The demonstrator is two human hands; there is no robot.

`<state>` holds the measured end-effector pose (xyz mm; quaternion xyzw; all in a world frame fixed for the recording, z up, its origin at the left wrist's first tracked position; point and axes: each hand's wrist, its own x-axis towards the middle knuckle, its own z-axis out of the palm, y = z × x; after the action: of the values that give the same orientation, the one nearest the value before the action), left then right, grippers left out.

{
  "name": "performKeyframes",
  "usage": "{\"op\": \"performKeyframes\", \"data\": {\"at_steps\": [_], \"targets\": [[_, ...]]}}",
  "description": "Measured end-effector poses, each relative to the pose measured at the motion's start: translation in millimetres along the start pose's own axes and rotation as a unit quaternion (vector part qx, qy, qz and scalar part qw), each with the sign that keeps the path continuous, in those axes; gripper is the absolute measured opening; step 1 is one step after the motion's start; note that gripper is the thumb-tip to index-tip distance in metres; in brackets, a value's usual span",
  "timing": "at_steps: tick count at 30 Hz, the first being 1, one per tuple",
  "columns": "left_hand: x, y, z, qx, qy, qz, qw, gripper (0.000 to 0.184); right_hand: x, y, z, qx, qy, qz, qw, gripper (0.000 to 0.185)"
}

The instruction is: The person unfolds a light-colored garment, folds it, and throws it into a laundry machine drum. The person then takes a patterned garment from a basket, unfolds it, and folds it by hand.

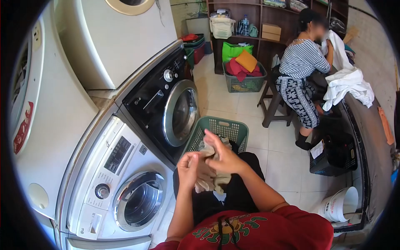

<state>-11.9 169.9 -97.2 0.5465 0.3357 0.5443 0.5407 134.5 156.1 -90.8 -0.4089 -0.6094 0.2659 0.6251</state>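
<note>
A crumpled beige cloth garment hangs between my hands above my lap; its exact kind is hard to make out. My left hand is closed on its left side, thumb pointing up. My right hand touches the cloth from the right, with its index finger stretched out and its thumb apart. Just beyond my hands, a green plastic laundry basket stands on the floor with dark and light clothes inside, partly hidden by my hands.
A white washing machine and a black one stand at left, doors shut. Another green basket holds red and orange cloth. At right, a person sits handling white cloth. A dark basket and white bucket stand below.
</note>
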Motion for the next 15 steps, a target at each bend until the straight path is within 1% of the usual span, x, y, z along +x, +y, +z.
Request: {"op": "performKeyframes", "data": {"at_steps": [2, 4, 5, 7, 9, 10, 12, 14, 15], "targets": [[0, -7, -2, 0.028, -0.050, -0.018, 0.998, 0.024, -19, 5, 2, -0.088, -0.110, 0.063, 0.988, 0.037], [-6, -14, -3, 0.057, -0.101, -0.045, 0.992, 0.027, -40, 8, 1, -0.169, -0.220, 0.132, 0.952, 0.039], [-10, -13, -3, 0.057, -0.099, -0.051, 0.992, 0.027, -45, 13, -3, -0.166, -0.221, 0.138, 0.951, 0.039], [-10, -4, 0, 0.157, -0.137, -0.054, 0.977, 0.028, -46, 28, -15, -0.156, -0.227, 0.141, 0.951, 0.036], [-8, 2, 1, 0.256, -0.176, -0.052, 0.949, 0.029, -43, 40, -21, -0.147, -0.230, 0.140, 0.952, 0.034], [-9, 0, -2, 0.258, -0.178, -0.052, 0.948, 0.029, -41, 37, -20, -0.145, -0.227, 0.140, 0.953, 0.034], [-12, -17, -10, 0.360, -0.217, -0.080, 0.904, 0.029, -37, 21, -20, -0.049, -0.141, 0.132, 0.980, 0.032], [-15, -39, -16, 0.454, -0.250, -0.107, 0.849, 0.028, -33, 2, -23, 0.046, -0.056, 0.121, 0.990, 0.031], [-15, -50, -17, 0.452, -0.249, -0.107, 0.850, 0.028, -30, -9, -26, 0.074, -0.029, 0.124, 0.989, 0.032]]}}
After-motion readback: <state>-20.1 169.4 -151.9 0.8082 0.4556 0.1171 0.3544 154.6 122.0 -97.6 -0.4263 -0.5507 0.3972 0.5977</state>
